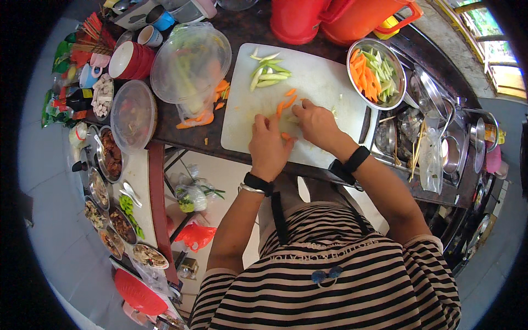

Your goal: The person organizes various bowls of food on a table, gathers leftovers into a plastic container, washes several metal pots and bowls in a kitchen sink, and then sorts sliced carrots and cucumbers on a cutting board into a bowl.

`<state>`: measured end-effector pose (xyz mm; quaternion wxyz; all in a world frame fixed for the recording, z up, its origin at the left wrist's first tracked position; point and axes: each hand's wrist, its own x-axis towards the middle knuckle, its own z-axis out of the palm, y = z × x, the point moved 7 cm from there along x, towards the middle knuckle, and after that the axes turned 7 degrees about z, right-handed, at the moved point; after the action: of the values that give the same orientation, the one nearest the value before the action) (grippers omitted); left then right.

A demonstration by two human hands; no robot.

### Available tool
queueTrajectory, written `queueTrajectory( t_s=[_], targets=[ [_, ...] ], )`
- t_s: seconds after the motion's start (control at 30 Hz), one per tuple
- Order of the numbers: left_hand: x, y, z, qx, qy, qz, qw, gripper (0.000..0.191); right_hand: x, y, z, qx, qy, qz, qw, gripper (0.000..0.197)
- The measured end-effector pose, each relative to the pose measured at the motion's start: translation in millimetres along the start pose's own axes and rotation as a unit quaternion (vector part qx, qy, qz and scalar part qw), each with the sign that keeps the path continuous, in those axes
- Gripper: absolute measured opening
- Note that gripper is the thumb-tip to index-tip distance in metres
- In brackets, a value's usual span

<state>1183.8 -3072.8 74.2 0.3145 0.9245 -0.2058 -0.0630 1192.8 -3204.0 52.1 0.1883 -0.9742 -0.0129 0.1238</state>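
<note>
Both my hands work over a white cutting board point(326, 82). My left hand point(270, 144) is bent over the board, with a piece of orange carrot point(285, 135) showing between thumb and fingers; its grip is partly hidden. My right hand point(317, 123) reaches in from the right, fingertips curled down near the board. Several carrot strips point(287, 103) lie loose between and beyond the hands. Farther back rests a small heap of pale green vegetable strips point(270, 71). At the board's right corner stands a steel bowl point(350, 74) of carrot and green strips.
Left of the board sit a clear lidded bowl point(206, 45) over a plastic bag and carrot scraps point(198, 120). Red and orange jugs point(295, 24) stand behind. A sink point(451, 165) with steelware is at right. Several filled dishes point(111, 156) line the left side table.
</note>
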Motion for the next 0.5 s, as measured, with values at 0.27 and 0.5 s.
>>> queueTrajectory(
  t_s=[0.27, 0.5],
  targets=[
    [-13, 4, 35, 0.016, 0.005, 0.023, 1.000, 0.031, -26, 29, -68, -0.006, 0.126, 0.062, 0.990, 0.016],
    [8, 9, 36, -0.011, 0.006, 0.049, 0.999, 0.025, -32, 157, -113, 0.262, 0.199, 0.169, 0.929, 0.009]
  ],
)
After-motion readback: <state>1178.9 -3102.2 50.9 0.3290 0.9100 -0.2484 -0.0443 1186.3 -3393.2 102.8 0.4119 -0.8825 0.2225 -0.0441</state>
